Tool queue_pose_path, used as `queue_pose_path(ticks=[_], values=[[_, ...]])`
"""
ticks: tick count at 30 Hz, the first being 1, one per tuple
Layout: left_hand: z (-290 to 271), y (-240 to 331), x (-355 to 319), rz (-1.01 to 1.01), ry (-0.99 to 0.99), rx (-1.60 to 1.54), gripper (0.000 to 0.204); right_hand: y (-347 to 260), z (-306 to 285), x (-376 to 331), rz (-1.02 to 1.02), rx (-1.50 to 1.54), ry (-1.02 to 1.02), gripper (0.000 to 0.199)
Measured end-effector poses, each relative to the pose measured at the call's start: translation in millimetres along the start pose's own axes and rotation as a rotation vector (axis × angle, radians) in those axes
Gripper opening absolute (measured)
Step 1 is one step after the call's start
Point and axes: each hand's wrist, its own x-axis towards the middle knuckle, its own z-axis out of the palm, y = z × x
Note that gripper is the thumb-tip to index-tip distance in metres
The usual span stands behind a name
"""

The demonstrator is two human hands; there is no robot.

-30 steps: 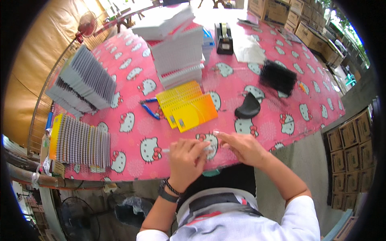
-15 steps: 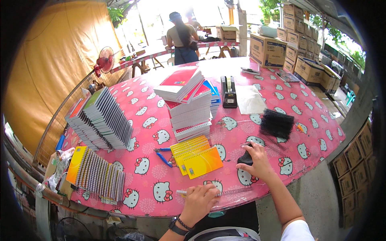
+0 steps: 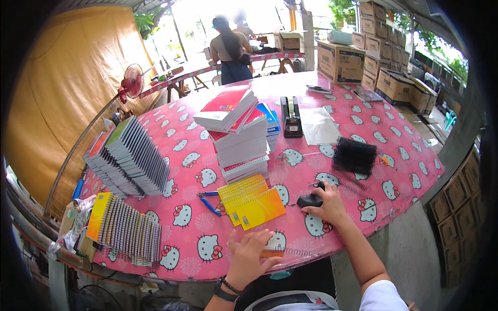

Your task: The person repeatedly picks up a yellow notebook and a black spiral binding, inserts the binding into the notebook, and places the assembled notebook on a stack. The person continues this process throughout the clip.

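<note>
Near the table's front edge, my left hand (image 3: 250,255) has its thumb and fingers around a small notebook (image 3: 272,253), which shows an orange strip and a pale edge. A thin wire-like spiral coil (image 3: 301,253) reaches out to the right from its end. Much of that notebook is hidden under the hand. To the right, my right hand (image 3: 330,205) is closed over a black rounded tool (image 3: 310,200) resting on the table; its exact kind does not show. Yellow notebooks (image 3: 261,209) lie overlapping just beyond my hands, with blue-handled pliers (image 3: 209,203) beside them.
A tall stack of red-covered notebooks (image 3: 239,147) rises mid-table. Spiral-bound notebooks (image 3: 136,155) stand at left, yellow ones (image 3: 126,228) nearer. Black spiral coils (image 3: 355,155) lie right, a tape dispenser (image 3: 292,118) behind. Cartons (image 3: 340,62) and a person (image 3: 228,52) are farther back.
My left thumb and fingers have spread wider, and the notebook's orange strip now shows between them. My right hand and the black tool have shifted slightly left. The whole view has moved a little.
</note>
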Motion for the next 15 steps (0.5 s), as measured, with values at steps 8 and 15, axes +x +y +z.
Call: queue_pose_path(ticks=[8,15], values=[[7,-25,-21,0.002,-0.035,0.01,0.022,-54,3,-45,-0.17,0.637,-0.515,0.043],[6,-24,-18,-0.006,-0.019,-0.007,0.022,-67,-7,-30,-0.22,0.529,-0.577,0.046]])
